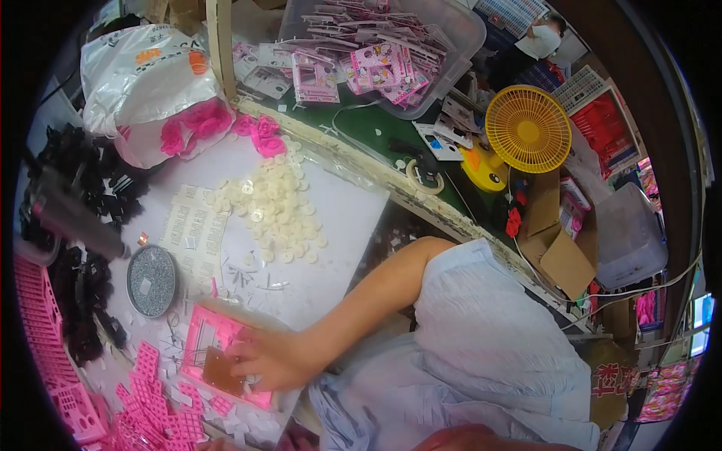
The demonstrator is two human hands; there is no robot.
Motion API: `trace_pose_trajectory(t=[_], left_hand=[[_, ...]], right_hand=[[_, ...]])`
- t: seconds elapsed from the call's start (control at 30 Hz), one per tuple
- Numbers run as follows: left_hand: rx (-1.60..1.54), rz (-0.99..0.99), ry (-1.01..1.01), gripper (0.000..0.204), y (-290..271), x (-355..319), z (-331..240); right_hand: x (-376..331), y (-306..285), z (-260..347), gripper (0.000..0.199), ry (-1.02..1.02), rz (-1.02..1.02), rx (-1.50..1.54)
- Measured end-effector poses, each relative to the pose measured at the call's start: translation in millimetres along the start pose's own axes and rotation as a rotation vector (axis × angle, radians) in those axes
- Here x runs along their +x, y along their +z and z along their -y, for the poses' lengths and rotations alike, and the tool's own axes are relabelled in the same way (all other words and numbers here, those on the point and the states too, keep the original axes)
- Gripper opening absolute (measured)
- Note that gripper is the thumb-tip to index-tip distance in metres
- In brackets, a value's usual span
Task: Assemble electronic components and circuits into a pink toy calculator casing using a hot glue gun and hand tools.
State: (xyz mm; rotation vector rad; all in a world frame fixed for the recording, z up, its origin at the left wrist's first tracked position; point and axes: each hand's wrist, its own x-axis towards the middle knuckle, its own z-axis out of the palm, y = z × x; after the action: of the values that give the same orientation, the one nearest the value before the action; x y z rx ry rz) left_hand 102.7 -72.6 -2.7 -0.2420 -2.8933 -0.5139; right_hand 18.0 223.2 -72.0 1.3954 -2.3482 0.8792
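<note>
My right hand (274, 362) reaches down over a pink plastic frame (197, 328) at the near edge of the white tabletop. Its fingers are bent and pressed onto a flat brown rectangular piece (223, 371), which lies at the frame's near part. The fingers partly cover both. Of my left arm only a strip of skin (459, 437) shows at the lower edge; the hand itself is out of sight. Beside the frame stands a round dish (152, 281) of small grey metallic bits. Pink perforated plastic parts (154, 398) lie heaped nearby.
White round discs (282, 207) are piled beyond a printed sheet (194, 225). Black parts (71, 188) line the left, near a white bag (143, 79) with pink pieces. Across a worn wooden ledge (353, 154) stand a yellow fan (528, 128) and a clear bin (459, 45) of printed parts.
</note>
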Motion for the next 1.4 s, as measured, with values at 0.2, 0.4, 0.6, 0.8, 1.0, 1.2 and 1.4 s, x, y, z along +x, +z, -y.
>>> trace_pose_trajectory(t=[0.2,0.4,0.6,0.8,1.0,1.2,1.4], left_hand=[[-0.202,0.116,0.027,0.023,66,-26,-73],[-0.452,0.025,-0.182,0.017,80,-38,-62],[-0.554,0.008,-0.047,0.006,91,-33,-54],[-0.789,-0.011,-0.370,0.022,88,-43,5],[-0.818,-0.253,-0.428,0.012,72,22,-38],[-1.233,-0.352,-0.583,0.011,94,47,-51],[-1.098,-0.165,-0.523,0.013,72,54,-47]], right_hand=[[2,-1,-4,0.019,-0.016,-0.076,0.098],[1,-8,0,0.026,0.021,-0.051,0.062],[1,1,-1,0.027,0.004,-0.038,0.045],[0,0,6,0.033,0.083,0.056,-0.014],[-4,-5,8,0.050,0.069,0.097,-0.022],[10,7,4,0.050,0.057,0.253,-0.041],[22,-38,-14,0.041,-0.022,0.408,0.081]])
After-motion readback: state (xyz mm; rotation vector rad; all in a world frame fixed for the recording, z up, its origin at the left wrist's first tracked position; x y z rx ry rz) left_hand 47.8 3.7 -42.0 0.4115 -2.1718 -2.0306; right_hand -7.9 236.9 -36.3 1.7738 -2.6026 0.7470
